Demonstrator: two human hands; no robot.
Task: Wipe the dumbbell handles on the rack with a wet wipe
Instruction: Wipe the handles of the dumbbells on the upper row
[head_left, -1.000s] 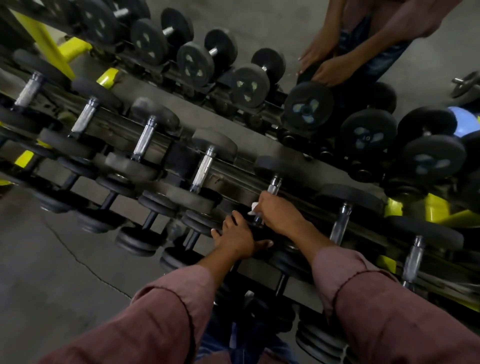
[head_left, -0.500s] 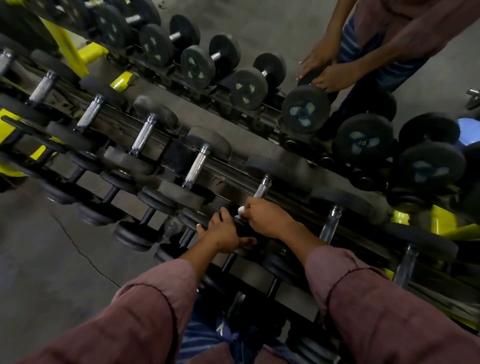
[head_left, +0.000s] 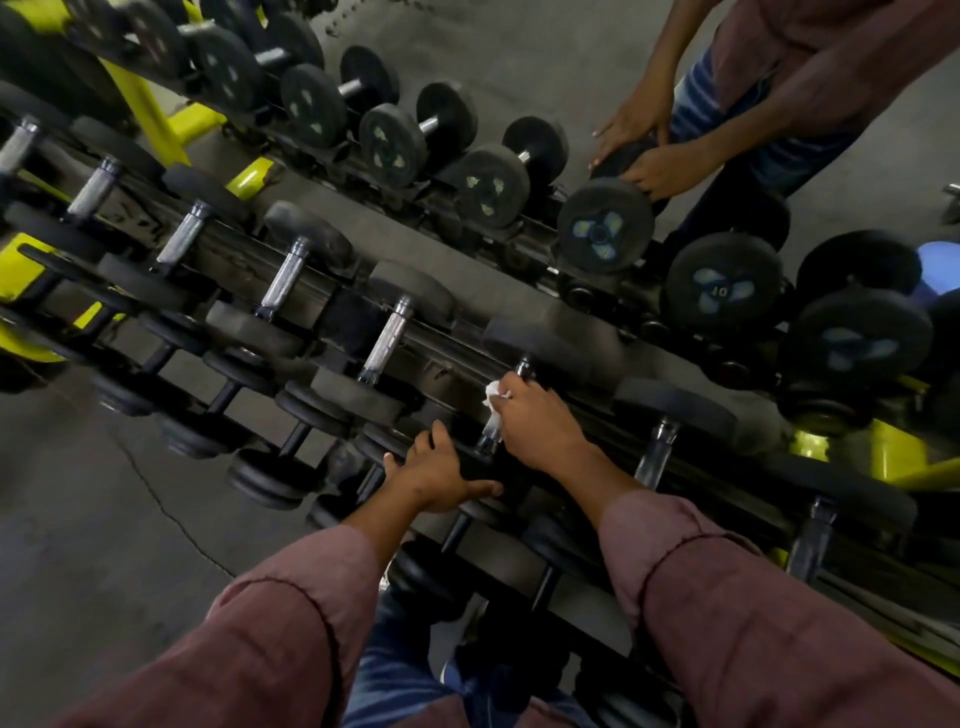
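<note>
A row of black dumbbells with knurled chrome handles lies across the dark rack (head_left: 447, 353). My right hand (head_left: 540, 421) is closed around one chrome handle (head_left: 491, 434), pressing a white wet wipe (head_left: 493, 392) that sticks out above my fingers. The upper end of that handle (head_left: 523, 368) shows past the wipe. My left hand (head_left: 439, 467) rests flat on the near black head of the same dumbbell, fingers spread, holding nothing. The handle to the left (head_left: 387, 340) is bare.
A second yellow-framed rack (head_left: 176, 124) behind holds larger round dumbbells (head_left: 605, 226). Another person's hands (head_left: 639, 150) grip a dumbbell there at upper right. Small plate dumbbells (head_left: 270, 475) sit on the lower tier. Cracked concrete floor (head_left: 104, 545) lies to the left.
My right hand has slid up the handle toward its far end, and more of the wipe shows above my fingers. My left hand stays on the dumbbell head.
</note>
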